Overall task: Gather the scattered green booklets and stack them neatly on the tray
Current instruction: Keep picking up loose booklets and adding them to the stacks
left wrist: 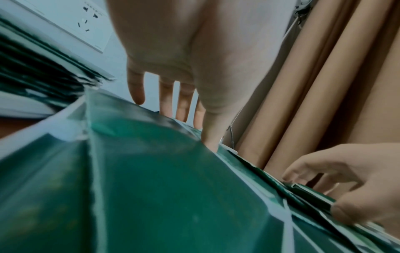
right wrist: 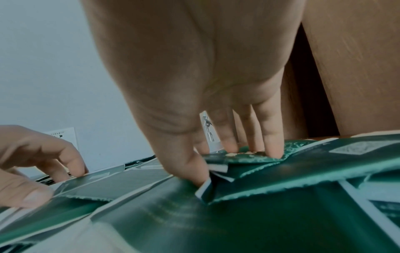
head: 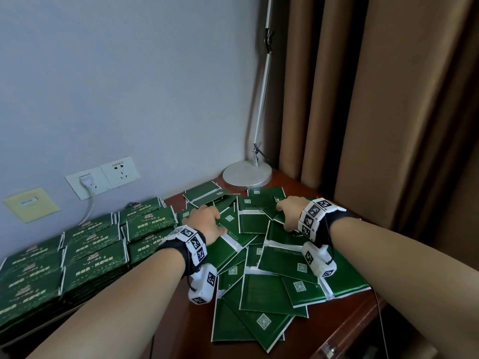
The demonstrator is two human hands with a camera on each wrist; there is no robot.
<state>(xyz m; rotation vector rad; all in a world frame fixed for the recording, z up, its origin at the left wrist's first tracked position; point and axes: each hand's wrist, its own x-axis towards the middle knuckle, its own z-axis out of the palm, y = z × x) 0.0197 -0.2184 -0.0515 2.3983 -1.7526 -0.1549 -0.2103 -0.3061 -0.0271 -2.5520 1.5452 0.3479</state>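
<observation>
Close to the person, the loose green booklets (head: 272, 291) lie in a messy heap on the brown desk (head: 191, 330). They lie on top of each other at all angles, most with the plain back side up. They look thin, light and shiny, so I think they slide easily and bend if pulled by one corner. It seems best to take one by an edge that sticks up, with the thumb under and the fingers on top.

A little farther in, both hands are down on the heap. The left hand (head: 207, 224) lies on a booklet with fingers bent a little and spread; it presses but holds nothing that I can see. The right hand (head: 289, 209) pinches a folded booklet (right wrist: 244, 157), thumb on the near edge and fingertips (right wrist: 275, 150) on top.

To the left, the neat piles (head: 77, 252) stand side by side, front side up. The tray itself is mostly hidden under them, so I cannot point to it.

At the back stand a lamp base (head: 246, 172), a wall socket (head: 103, 180) and brown curtains (head: 375, 99).
</observation>
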